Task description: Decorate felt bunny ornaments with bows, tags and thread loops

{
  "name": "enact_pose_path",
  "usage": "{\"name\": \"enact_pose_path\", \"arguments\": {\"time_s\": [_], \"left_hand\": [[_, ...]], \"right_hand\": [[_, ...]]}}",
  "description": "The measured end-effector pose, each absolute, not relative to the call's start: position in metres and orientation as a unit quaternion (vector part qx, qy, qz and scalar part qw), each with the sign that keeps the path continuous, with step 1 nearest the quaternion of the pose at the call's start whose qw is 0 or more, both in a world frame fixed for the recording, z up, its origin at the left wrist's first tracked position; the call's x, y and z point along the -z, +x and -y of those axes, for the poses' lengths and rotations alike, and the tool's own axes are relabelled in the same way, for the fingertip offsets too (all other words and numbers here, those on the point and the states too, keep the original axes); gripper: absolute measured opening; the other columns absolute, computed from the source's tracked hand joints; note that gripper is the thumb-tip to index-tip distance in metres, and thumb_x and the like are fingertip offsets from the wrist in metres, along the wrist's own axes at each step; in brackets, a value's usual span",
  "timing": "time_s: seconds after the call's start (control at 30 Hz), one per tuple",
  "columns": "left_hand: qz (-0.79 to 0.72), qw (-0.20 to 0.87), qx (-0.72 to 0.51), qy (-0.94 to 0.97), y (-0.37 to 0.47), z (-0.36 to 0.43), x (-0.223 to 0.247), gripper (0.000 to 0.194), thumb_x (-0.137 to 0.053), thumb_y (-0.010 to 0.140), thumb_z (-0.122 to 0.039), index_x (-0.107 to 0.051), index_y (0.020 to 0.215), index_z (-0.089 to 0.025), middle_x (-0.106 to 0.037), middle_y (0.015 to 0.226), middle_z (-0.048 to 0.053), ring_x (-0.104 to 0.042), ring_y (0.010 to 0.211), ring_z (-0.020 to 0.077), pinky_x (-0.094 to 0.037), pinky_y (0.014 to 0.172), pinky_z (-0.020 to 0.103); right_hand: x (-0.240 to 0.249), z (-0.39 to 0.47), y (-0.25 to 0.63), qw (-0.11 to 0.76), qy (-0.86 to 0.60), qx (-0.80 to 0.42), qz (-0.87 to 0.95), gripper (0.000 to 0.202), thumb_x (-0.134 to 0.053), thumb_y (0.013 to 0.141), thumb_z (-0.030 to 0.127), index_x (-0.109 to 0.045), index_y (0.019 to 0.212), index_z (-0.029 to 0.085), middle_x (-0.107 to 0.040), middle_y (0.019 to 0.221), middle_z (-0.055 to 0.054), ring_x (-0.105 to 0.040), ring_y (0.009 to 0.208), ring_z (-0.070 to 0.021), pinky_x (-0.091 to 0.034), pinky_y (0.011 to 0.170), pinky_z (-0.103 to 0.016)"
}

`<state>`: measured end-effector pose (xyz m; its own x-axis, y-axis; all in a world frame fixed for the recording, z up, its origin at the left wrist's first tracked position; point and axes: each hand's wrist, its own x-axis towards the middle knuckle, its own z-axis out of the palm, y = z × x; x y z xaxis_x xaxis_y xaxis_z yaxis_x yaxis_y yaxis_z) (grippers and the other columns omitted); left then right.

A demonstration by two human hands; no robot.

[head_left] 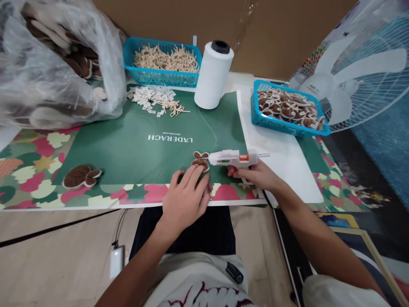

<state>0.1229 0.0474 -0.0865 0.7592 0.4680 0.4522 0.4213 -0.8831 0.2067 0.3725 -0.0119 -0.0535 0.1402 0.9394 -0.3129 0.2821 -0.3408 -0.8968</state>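
My right hand [255,174] is wrapped round the handle of a white hot glue gun [226,157], which points left. The gun's nozzle is at a small brown bunny-shaped fabric piece [200,162] with pale edging and two ears. Whether the tip touches it or hovers just above, I cannot tell. The fingers of my left hand [188,192] hold the lower part of this piece against the green sheet [134,157] and hide some of it. Further left lies a stack of similar brown bunny pieces [79,176].
Behind are a blue basket [162,79] of short beige cord bows, a pile of white tags [150,97], a white thread cone [213,74] and a plastic bag [108,81] of brown pieces. At right stand a blue basket [287,125] of tagged pieces and a fan [338,81].
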Motion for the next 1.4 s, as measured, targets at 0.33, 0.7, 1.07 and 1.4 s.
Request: {"name": "enact_pose_path", "arguments": {"time_s": [0.33,0.7,1.07,1.4], "left_hand": [[-0.239,0.038,-0.254,0.936,0.123,-0.047,0.086,0.029,-0.052,0.102,-0.021,-0.068,0.126,-0.014,-0.068,0.142,0.014,-0.061,0.134,0.0304,-0.043,0.101,0.047],[-0.239,0.056,-0.25,0.937,0.123,-0.047,0.086,0.031,-0.053,0.101,-0.021,-0.067,0.127,-0.015,-0.066,0.143,0.016,-0.06,0.136,0.0318,-0.042,0.102,0.048],[-0.243,0.055,-0.248,0.936,0.123,-0.047,0.084,0.028,-0.052,0.102,-0.022,-0.067,0.125,-0.016,-0.068,0.141,0.013,-0.061,0.134,0.0305,-0.042,0.102,0.047],[-0.242,0.057,-0.247,0.937,0.124,-0.048,0.083,0.029,-0.051,0.102,-0.021,-0.066,0.126,-0.016,-0.068,0.141,0.014,-0.061,0.135,0.0297,-0.042,0.102,0.046]], "right_hand": [[0.043,0.012,0.366,0.323,-0.699,-0.47,0.432,0.01,-0.065,0.07,0.031,-0.066,0.073,0.021,-0.064,0.077,-0.001,-0.06,0.08,-0.0211,-0.044,0.076,-0.035],[0.033,0.014,0.359,0.317,-0.729,-0.454,0.402,0.01,-0.066,0.068,0.03,-0.063,0.07,0.02,-0.056,0.066,0.003,-0.048,0.067,-0.0156,-0.036,0.063,-0.031],[0.032,0.017,0.362,0.316,-0.739,-0.456,0.382,0.011,-0.067,0.066,0.031,-0.062,0.069,0.021,-0.055,0.066,0.003,-0.047,0.067,-0.0159,-0.034,0.062,-0.031],[0.03,0.017,0.359,0.329,-0.734,-0.459,0.376,0.012,-0.067,0.064,0.03,-0.063,0.07,0.021,-0.056,0.066,0.002,-0.048,0.066,-0.0158,-0.035,0.06,-0.03]]}}
